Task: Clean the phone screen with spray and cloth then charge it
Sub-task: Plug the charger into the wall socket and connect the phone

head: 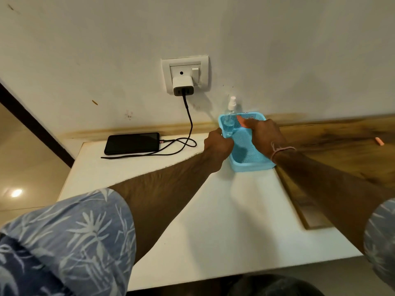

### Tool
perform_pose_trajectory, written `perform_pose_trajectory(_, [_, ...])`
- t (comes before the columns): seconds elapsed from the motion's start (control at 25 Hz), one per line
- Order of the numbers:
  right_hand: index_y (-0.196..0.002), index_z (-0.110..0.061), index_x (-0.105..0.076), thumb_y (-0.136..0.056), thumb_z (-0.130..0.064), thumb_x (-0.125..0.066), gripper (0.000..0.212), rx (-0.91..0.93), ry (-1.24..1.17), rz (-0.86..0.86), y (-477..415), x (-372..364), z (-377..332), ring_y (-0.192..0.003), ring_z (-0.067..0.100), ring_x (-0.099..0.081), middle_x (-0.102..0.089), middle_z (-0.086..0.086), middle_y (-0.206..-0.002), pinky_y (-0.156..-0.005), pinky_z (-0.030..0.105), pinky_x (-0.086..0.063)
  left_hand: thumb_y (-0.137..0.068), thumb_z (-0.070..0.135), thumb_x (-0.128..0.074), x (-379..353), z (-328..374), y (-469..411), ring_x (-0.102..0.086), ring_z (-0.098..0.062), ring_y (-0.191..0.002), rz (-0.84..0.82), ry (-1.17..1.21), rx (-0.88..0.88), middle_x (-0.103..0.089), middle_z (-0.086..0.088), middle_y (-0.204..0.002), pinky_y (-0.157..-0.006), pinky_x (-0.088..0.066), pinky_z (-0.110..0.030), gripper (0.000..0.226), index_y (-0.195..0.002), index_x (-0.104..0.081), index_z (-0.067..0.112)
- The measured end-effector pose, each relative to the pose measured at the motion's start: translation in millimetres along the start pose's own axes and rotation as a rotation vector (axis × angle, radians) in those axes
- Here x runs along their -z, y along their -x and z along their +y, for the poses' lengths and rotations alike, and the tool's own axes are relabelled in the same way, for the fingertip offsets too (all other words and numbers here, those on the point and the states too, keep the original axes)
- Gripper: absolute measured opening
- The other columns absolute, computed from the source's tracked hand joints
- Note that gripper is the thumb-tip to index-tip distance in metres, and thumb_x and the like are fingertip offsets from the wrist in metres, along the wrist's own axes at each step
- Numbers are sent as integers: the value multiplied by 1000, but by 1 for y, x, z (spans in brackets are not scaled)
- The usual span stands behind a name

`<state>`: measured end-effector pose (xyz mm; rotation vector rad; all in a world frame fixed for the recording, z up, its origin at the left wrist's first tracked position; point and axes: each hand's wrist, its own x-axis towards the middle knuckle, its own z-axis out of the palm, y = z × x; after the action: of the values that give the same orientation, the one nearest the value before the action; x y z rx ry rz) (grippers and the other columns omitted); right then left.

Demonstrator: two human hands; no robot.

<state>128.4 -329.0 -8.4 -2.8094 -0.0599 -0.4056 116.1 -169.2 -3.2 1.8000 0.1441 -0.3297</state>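
A black phone (pixel 132 143) lies screen up at the back left of the white table (pixel 192 210), with a black cable (pixel 188 129) plugged into its right end. The cable runs up to a white charger (pixel 183 87) in the wall socket (pixel 185 71). A clear spray bottle (pixel 230 118) stands in the far left corner of a light blue perforated basket (pixel 245 150). My left hand (pixel 218 148) grips the basket's left rim. My right hand (pixel 261 135) holds the right side, thumb pointing left over the basket. No cloth is visible.
A wooden surface (pixel 337 146) adjoins the table on the right, with a small orange object (pixel 379 141) lying on it. The wall rises directly behind the basket. The floor drops away at the left of the table.
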Motion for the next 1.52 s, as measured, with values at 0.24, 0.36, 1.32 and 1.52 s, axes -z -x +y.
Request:
perform_pose_trajectory(0.24, [-133,-23,-54,-97,-5,-45,41,80,166,-154,-14,-20,9,-110,35,-60,-63,15,-125,-96,42,-49,-89,0,-54,-7,-4,-4,-67,-27,-102,23,79,63,-71,-9,-114,-77,-56,-34,41,-124,-67,17])
perform_pose_trajectory(0.36, [-133,-14,-54,-95,-2,-47,41,133,268,-228,-17,-29,9,-113,35,-56,-60,16,-127,-98,45,-47,-91,2,-56,-11,-5,-6,-68,-28,-103,28,99,70,-71,-8,-116,-85,-60,-39,39,-126,-67,17])
perform_pose_trajectory(1.32, [-116,-13,-69,-85,-5,-56,34,-432,-500,294,5,8,49,-95,21,-67,-72,8,-109,-88,29,-52,-102,13,-46,-21,-21,-7,-67,-23,-102,53,296,88,-68,-8,-119,-65,-50,-23,28,-129,-55,13])
perform_pose_trajectory(1.52, [-125,-8,-61,-98,-8,-47,31,-705,-1260,-32,30,-8,63,-87,26,-69,-69,11,-109,-72,37,-56,-104,15,-40,-32,-25,-8,-64,-12,-81,78,453,116,-70,2,-95,-57,-48,-18,28,-98,-66,21])
